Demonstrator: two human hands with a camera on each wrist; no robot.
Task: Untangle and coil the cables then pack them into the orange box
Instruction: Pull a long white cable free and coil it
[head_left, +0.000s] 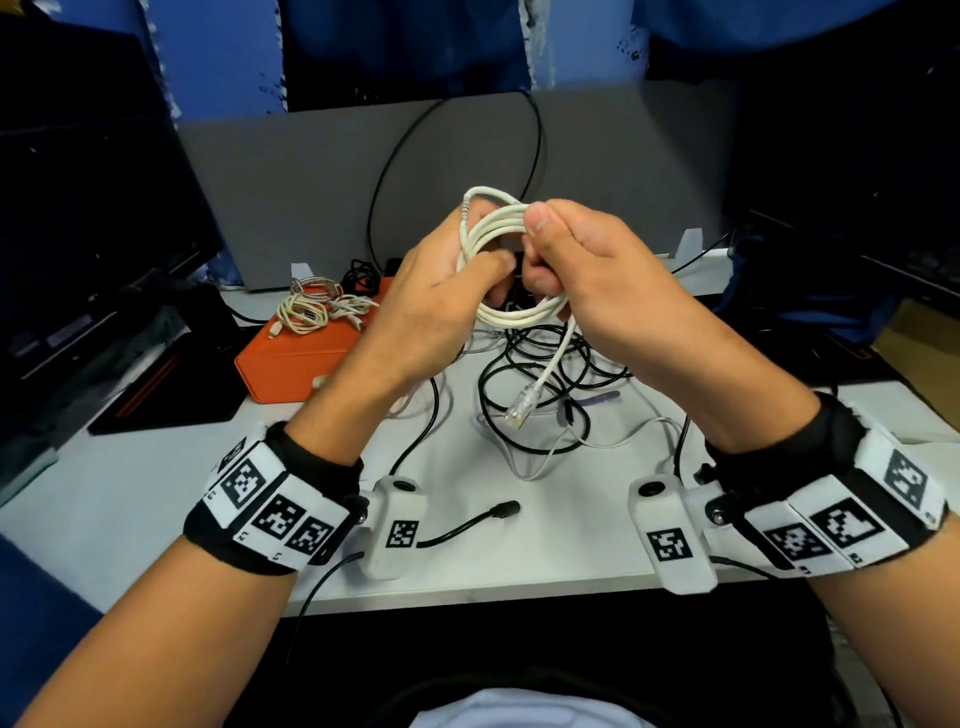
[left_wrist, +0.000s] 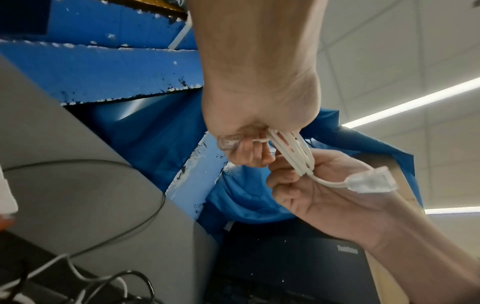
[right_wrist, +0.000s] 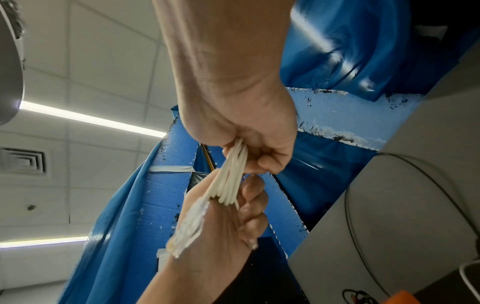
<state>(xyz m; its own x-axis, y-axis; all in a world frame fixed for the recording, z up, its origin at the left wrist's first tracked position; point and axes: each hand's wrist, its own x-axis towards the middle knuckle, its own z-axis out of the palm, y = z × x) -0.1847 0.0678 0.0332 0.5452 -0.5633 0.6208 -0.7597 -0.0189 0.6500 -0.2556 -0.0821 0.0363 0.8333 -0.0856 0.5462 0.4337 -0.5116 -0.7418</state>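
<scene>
A white network cable is wound into a coil and held up above the table. My left hand grips the coil's left side, fingers curled round the strands. My right hand grips the right side of the same coil. One end hangs down with a clear plug free below the hands; the other plug lies against my left hand. The orange box sits behind and left of my left hand, with light-coloured coiled cables on top of it.
A tangle of black cables and a thin grey one lies on the white table under the hands. A grey partition stands behind. Dark monitors flank both sides. A black plug end lies near the front.
</scene>
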